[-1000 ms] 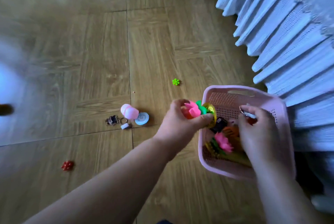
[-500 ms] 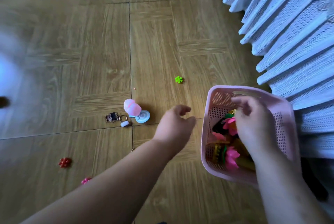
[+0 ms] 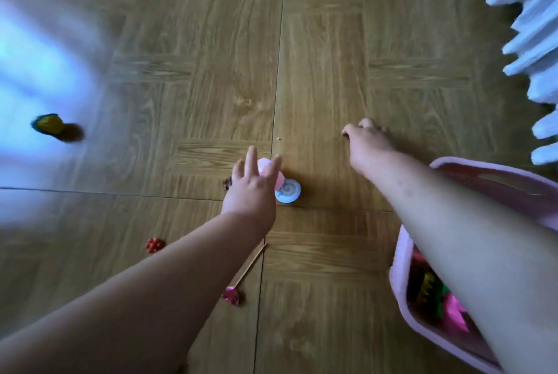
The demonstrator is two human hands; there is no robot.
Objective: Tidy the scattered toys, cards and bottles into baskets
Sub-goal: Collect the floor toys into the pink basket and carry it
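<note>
My left hand (image 3: 250, 186) reaches over a pink toy (image 3: 265, 167) on the wooden floor, its fingers straight and spread above it. A pale blue and white disc (image 3: 288, 191) lies just right of that hand. My right hand (image 3: 367, 138) is stretched out further ahead, fingertips pointing down at the floor; what is under them is hidden. The pink basket (image 3: 513, 186) sits at the right under my right forearm, with several colourful toys (image 3: 428, 286) inside.
A red flower toy (image 3: 155, 244) and a thin stick with a pink flower end (image 3: 232, 295) lie on the floor by my left forearm. A yellow and dark toy (image 3: 48, 123) lies far left. White pleated fabric (image 3: 537, 11) hangs at the top right.
My left hand let go of its toys at the basket and moved left over the pink toy. My right hand left the basket and reached to where the green flower lay. The view shifted left.
</note>
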